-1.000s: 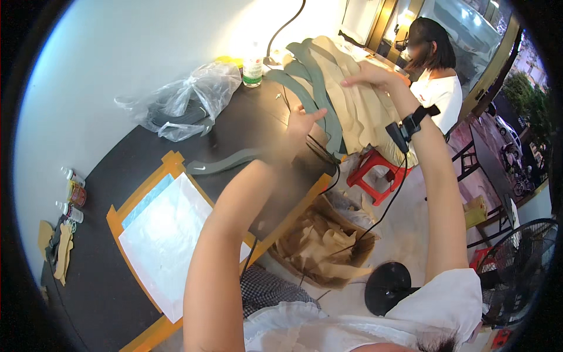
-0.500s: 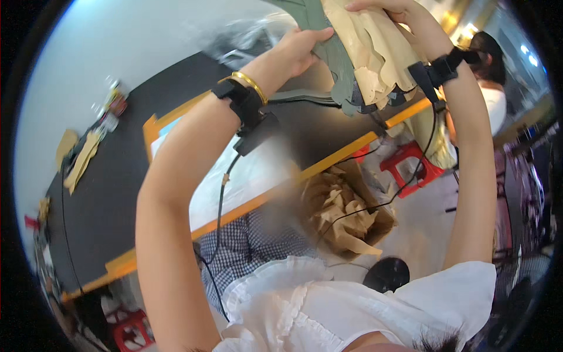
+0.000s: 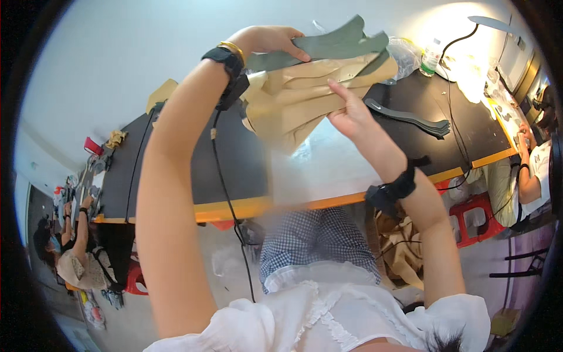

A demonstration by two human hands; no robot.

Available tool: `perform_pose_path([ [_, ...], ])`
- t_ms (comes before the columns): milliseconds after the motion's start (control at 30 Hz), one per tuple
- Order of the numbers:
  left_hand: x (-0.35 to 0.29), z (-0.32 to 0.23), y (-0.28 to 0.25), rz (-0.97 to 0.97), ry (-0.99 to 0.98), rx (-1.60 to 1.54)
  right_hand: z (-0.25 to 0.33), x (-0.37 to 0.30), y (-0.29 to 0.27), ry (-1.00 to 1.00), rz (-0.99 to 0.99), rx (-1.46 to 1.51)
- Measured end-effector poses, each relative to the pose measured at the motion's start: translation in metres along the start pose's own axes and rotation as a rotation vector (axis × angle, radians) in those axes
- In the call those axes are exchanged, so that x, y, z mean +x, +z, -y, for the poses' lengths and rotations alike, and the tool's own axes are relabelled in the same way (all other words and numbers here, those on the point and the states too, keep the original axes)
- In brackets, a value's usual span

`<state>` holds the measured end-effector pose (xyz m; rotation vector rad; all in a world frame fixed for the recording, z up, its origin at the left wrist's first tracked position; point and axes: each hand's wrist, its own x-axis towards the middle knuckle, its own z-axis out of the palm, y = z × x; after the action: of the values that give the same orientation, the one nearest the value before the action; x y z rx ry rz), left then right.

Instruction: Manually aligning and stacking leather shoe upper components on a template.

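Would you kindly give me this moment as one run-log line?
left hand: gripping green pieces; right hand: gripping tan pieces; dark strips: stacked on black table

Tan strips look smooth, perhaps leathery; the tabletop looks mostly matt.

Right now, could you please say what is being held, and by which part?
Green strips and tan strips, bundled: left hand at the upper-left edge, right hand at the lower-right.
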<state>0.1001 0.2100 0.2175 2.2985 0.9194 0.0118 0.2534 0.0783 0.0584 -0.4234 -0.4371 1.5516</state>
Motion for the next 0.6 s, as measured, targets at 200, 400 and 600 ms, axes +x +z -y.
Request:
perform_pose_path([
  [200, 0.032, 0.038, 0.026, -0.187, -0.005, 0.360, -0.047, -0.004, -0.044, 0.148, -0.187, -0.095],
  [400, 0.011, 0.138, 0.034, -0.126, 0.060, 0.468, 0.009, -0.118, -0.043, 0.302, -0.296, -0.063],
  [600, 0.022, 0.159, 0.083, -0.276, 0.117, 0.545, 0.019, -0.168, -0.070, 0.309, -0.306, 0.012],
])
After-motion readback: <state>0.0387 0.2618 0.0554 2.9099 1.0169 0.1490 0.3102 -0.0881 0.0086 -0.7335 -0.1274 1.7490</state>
